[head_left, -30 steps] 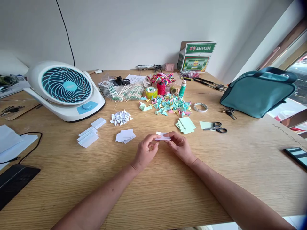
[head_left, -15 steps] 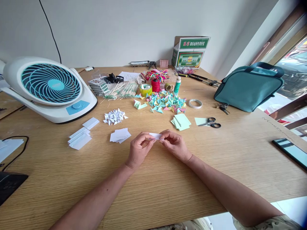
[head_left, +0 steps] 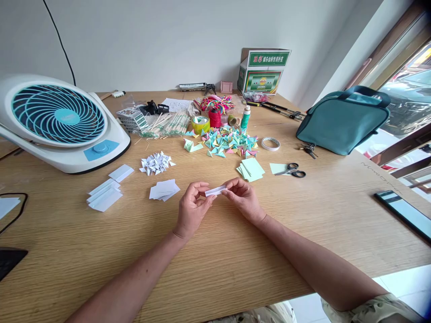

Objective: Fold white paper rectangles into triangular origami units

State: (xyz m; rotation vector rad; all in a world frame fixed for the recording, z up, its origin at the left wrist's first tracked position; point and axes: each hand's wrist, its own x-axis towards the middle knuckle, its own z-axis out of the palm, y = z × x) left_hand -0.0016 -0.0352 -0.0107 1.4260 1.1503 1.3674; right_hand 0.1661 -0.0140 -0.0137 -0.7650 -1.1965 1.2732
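Observation:
Between both hands is a small folded strip of white paper [head_left: 216,191]. My left hand [head_left: 194,207] pinches its left end between thumb and fingers. At the right end, my right hand [head_left: 245,199] is closed on the same paper. To the left of my hands lies a small stack of white paper pieces [head_left: 164,190]. Behind that stack sits a heap of folded white paper pieces [head_left: 156,163]. Farther left are several creased white sheets [head_left: 106,195]. Light green paper squares [head_left: 251,169] lie just beyond my right hand.
Black-handled scissors [head_left: 292,170] rest on green paper at the right. Coloured folded pieces [head_left: 229,141], a tape roll [head_left: 270,143] and a glue bottle [head_left: 245,118] stand farther back. A fan [head_left: 63,123] is at left, a teal bag [head_left: 343,121] and a phone [head_left: 402,213] at right.
The paper strip has tilted in my fingers, its right end now higher, and shows a fold along its length. Both hands stay on it. The view has shifted slightly.

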